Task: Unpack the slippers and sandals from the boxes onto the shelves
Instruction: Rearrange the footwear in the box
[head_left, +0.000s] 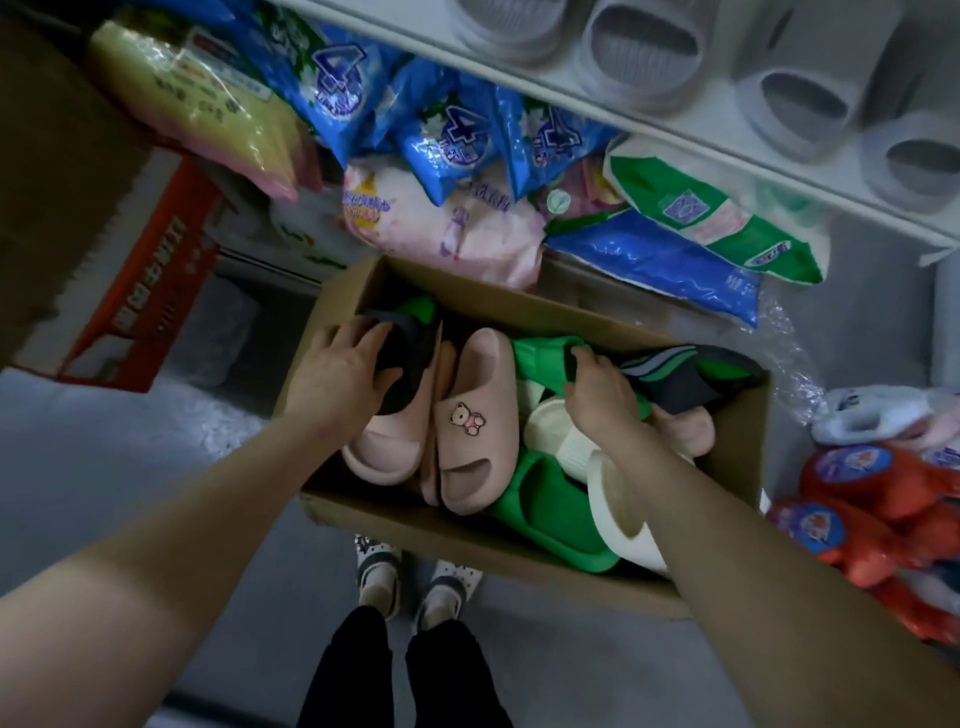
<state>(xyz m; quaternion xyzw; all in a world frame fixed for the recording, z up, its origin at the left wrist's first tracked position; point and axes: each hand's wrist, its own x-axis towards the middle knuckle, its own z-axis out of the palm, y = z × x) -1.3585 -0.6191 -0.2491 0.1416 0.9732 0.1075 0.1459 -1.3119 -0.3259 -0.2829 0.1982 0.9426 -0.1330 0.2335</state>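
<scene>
While the head camera is looking down a narrow aisle, an open cardboard box (535, 558) is sitting on the grey floor (104, 467), just in front of the person's feet. Slippers are lying jumbled inside it: a pink pair with a bear badge (467, 421), green ones (550, 509), cream ones (618, 509) and a dark striped sandal (691, 374) at the right end. The left hand (337, 369) is closing its grip over a black slipper (410, 358) at the box's left side, fingers curling round it. The right hand (597, 395) is gripping a green slipper (540, 353) near the middle. Behind the box, blue, pink and green plastic packs (457, 140) are leaning in a heap under a white shelf (727, 171), which is carrying rows of pale grey slippers (800, 98). A red-printed carton (135, 291) is standing at the left, and red wrapped packs (872, 509) are lying on the floor at the right.
</scene>
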